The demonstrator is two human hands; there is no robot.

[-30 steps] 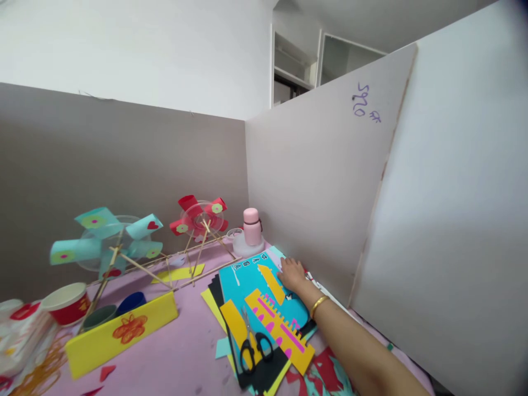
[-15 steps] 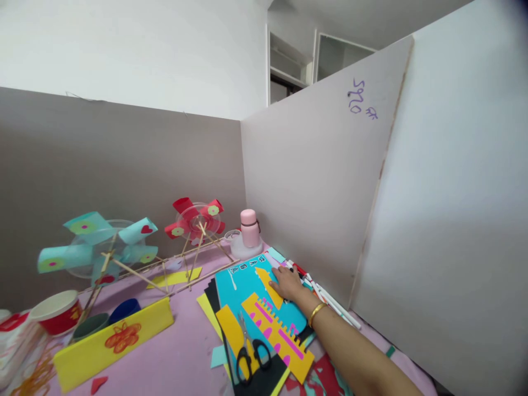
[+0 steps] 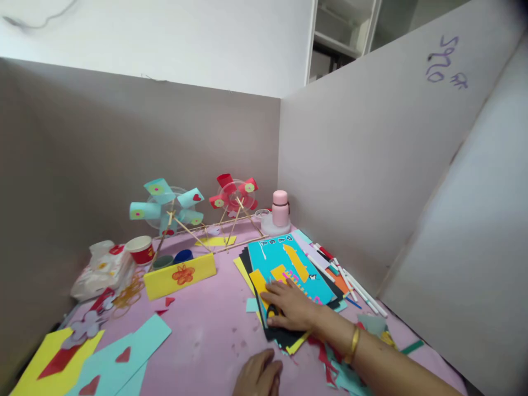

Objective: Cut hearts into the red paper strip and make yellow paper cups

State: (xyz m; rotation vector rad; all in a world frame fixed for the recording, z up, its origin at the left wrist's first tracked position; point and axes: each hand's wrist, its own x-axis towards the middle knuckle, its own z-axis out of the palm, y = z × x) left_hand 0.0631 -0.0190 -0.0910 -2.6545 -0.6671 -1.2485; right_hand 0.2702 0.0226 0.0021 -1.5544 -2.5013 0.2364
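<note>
My right hand (image 3: 289, 305), with a gold bangle at the wrist, lies over a stack of coloured paper. Its fingers are stretched apart across the scissors (image 3: 272, 312); only part of their black handle shows between thumb and fingers. Under the hand is a blue sheet (image 3: 259, 254) with lettering along its far edge, topped by yellow cut-outs (image 3: 296, 263) with pink pieces. Black and yellow sheets stick out beneath. My left hand (image 3: 258, 377) rests at the near edge of view, loosely curled with fingers slightly apart and nothing visible in it.
Two pinwheel models, one light blue (image 3: 160, 210) and one red (image 3: 225, 201), stand at the back beside a pink bottle (image 3: 280, 209). Markers (image 3: 365, 291) and paper scraps lie right. Left are a yellow box (image 3: 180, 275), a paper cup (image 3: 141, 250) and coloured sheets (image 3: 124, 352).
My right hand has moved from the blue sheet's far right side nearer, onto the scissors. My left hand has come into view. The view has swung left, showing more paper on the table.
</note>
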